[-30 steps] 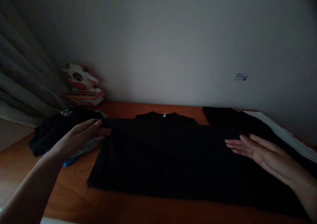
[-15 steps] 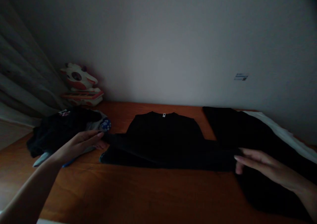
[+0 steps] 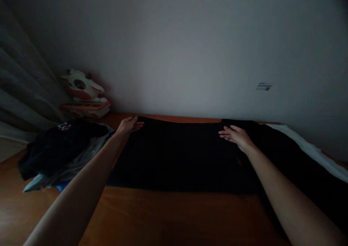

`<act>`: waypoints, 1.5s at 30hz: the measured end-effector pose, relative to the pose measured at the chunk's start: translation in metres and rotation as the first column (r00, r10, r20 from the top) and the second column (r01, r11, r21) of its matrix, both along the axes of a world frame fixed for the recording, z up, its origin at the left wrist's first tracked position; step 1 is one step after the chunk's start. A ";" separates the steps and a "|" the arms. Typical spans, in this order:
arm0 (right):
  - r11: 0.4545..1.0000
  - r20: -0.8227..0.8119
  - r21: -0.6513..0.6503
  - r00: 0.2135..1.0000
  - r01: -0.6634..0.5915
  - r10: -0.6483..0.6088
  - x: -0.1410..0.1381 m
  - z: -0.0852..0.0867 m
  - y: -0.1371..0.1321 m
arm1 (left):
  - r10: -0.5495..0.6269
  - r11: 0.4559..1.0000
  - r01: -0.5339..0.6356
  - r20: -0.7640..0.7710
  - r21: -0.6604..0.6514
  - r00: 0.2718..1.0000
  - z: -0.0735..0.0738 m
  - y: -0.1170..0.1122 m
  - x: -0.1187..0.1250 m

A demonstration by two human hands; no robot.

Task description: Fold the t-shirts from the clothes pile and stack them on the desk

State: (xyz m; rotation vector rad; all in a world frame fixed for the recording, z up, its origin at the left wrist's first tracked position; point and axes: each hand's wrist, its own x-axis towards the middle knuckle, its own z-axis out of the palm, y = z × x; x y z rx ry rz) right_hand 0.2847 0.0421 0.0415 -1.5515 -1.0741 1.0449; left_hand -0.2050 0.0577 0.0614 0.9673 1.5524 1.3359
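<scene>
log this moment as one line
left hand: gripping black garment, far corner | right hand: at its other far corner | left side: clothes pile, cow keyboard toy

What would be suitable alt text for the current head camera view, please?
Two bare hands hold black cloth near its far corners over a wooden surface, in dim light. A clothes heap and a cow-shaped toy are on the left; more black clothing and white fabric lie on the right.
</scene>
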 end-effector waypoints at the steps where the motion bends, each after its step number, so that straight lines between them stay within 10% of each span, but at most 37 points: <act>1: 1.000 0.002 0.016 1.000 0.009 -0.009 -0.001 -0.006 0.007 | 0.013 1.000 -0.013 0.002 0.003 1.000 -0.005 0.005 0.001; 7: 0.993 0.044 0.118 0.999 0.010 -0.015 -0.002 -0.038 0.031 | 0.060 0.996 -0.055 -0.065 0.073 0.996 -0.026 0.021 0.006; 12: 0.940 0.573 0.183 0.808 -0.289 0.137 -0.001 -0.050 0.004 | -0.033 0.990 0.074 -0.320 0.118 0.947 -0.038 -0.007 0.017; 16: 0.878 0.777 0.138 0.600 -0.458 0.191 0.001 -0.049 -0.056 | -0.183 0.899 0.431 -0.824 0.081 0.536 -0.053 -0.077 0.023; 19: 0.869 0.812 0.048 0.526 -0.493 0.253 0.001 -0.051 -0.100 | -0.153 0.883 0.469 -0.949 -0.006 0.276 -0.069 -0.129 0.019; 25: 0.843 0.871 -0.117 0.353 -0.525 0.341 -0.003 -0.069 -0.146 | -0.154 0.884 0.450 -0.988 -0.128 0.022 -0.090 -0.169 0.000; 35: 0.854 0.889 -0.154 0.307 -0.497 0.339 -0.002 -0.062 -0.220 | -0.007 0.866 0.494 -0.991 -0.072 -0.132 -0.072 -0.250 0.003; 45: 0.725 0.941 0.160 0.325 -0.669 0.093 -0.146 -0.066 -0.244 | 0.026 0.796 0.605 -0.996 -0.030 -0.084 -0.070 -0.261 0.134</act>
